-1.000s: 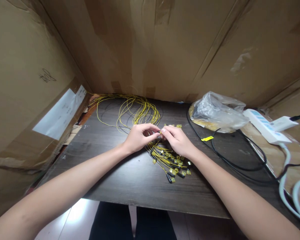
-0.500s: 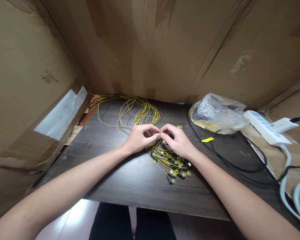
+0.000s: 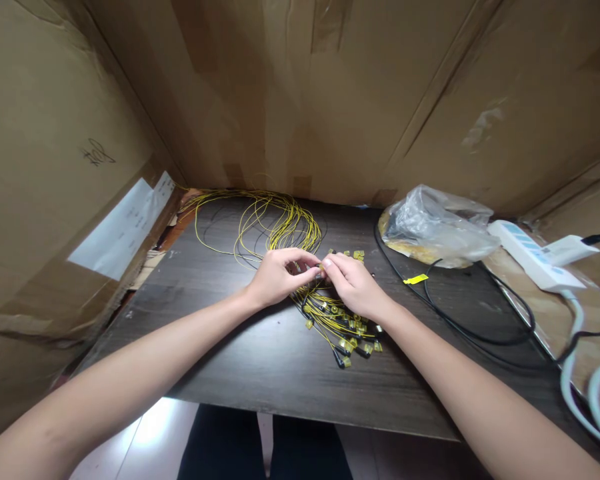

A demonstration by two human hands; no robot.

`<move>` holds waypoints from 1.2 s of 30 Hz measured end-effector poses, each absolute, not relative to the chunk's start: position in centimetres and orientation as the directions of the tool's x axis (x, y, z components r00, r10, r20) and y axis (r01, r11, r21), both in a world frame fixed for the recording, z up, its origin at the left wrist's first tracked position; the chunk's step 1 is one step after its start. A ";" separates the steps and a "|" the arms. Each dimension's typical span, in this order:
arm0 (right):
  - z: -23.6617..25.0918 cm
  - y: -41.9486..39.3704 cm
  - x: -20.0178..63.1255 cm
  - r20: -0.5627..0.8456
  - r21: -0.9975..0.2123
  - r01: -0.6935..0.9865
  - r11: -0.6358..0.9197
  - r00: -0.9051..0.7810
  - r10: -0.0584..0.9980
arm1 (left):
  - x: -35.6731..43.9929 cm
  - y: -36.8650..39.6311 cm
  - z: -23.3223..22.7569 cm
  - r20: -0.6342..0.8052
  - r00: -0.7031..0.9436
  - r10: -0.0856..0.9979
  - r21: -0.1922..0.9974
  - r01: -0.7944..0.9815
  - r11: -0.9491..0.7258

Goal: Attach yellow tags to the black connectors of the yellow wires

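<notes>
Pinching one small yellow tag point(image 3: 322, 266) between both grips at frame centre, the left hand point(image 3: 279, 277) and right hand point(image 3: 353, 285) do best steadying it low over the wire bundle point(image 3: 337, 320) on the surface point(image 3: 260, 360).

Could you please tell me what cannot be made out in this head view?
- The small piece pinched between the left hand and right hand: fingertips cover it, too small.
- What is in the plastic bag: crumpled film blurs it.
- The white cables: cut off by the right edge.
</notes>
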State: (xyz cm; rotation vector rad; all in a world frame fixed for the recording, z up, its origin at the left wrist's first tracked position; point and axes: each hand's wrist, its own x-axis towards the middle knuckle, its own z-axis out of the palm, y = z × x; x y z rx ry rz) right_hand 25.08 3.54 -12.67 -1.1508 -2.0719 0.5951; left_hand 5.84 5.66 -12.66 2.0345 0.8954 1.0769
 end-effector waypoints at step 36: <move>-12.6 3.5 25.3 0.350 -0.717 0.515 0.470 -0.318 0.881 | 5.9 5.8 -12.7 0.401 0.420 0.814 0.796 0.279 -0.537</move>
